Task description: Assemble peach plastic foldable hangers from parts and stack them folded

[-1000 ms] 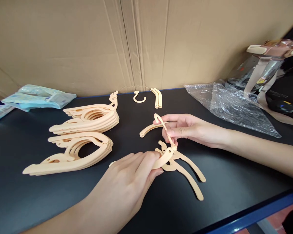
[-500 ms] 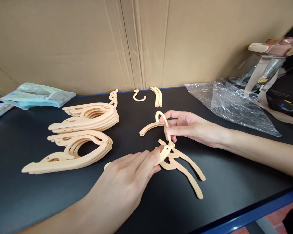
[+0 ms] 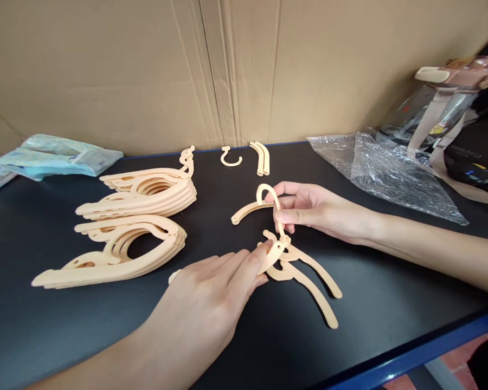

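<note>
My left hand (image 3: 211, 298) grips a peach plastic hanger arm (image 3: 270, 259) near its pivot end, fingers closed round it. My right hand (image 3: 313, 211) pinches a small peach hook piece (image 3: 268, 197), its lower end meeting the arm's pivot hole. Under both lie two more curved hanger arms (image 3: 309, 281) on the black table (image 3: 44, 336). Another single arm (image 3: 248, 210) lies just behind my right fingers.
Two stacks of folded peach hangers (image 3: 138, 227) sit at the left. A loose hook (image 3: 230, 157) and arm pieces (image 3: 262, 157) lie by the cardboard wall (image 3: 146, 70). Clear plastic bag (image 3: 390, 173) and a bottle (image 3: 443, 108) at right; blue packet (image 3: 57, 157) far left.
The hook in my right hand has turned more upright and sits closer onto the arm's pivot. My left hand has shifted slightly, still gripping the arm.
</note>
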The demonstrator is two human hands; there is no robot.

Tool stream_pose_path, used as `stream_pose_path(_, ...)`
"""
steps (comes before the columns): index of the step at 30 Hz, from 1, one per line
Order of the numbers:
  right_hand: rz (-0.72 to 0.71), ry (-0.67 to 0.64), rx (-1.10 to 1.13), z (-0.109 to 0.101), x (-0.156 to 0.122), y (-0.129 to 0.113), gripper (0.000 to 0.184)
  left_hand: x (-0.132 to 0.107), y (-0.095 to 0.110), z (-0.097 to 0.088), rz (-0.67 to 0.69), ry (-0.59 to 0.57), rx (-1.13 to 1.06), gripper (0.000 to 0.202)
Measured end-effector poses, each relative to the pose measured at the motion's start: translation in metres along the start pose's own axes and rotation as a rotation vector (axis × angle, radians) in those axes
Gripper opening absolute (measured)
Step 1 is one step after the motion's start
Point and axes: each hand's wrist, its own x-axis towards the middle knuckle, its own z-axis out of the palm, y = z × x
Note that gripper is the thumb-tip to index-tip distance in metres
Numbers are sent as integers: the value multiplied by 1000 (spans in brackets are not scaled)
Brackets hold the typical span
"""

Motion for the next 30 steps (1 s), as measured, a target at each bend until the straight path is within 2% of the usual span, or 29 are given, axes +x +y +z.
stream_pose_path(19, 10, 37, -18, 2, -1, -1, 31, -4, 0, 0, -7, -19, 10, 29)
stream_pose_path(30, 10, 102, -4, 10, -1, -2, 27, -2, 6, -2, -11, -113, 111, 33)
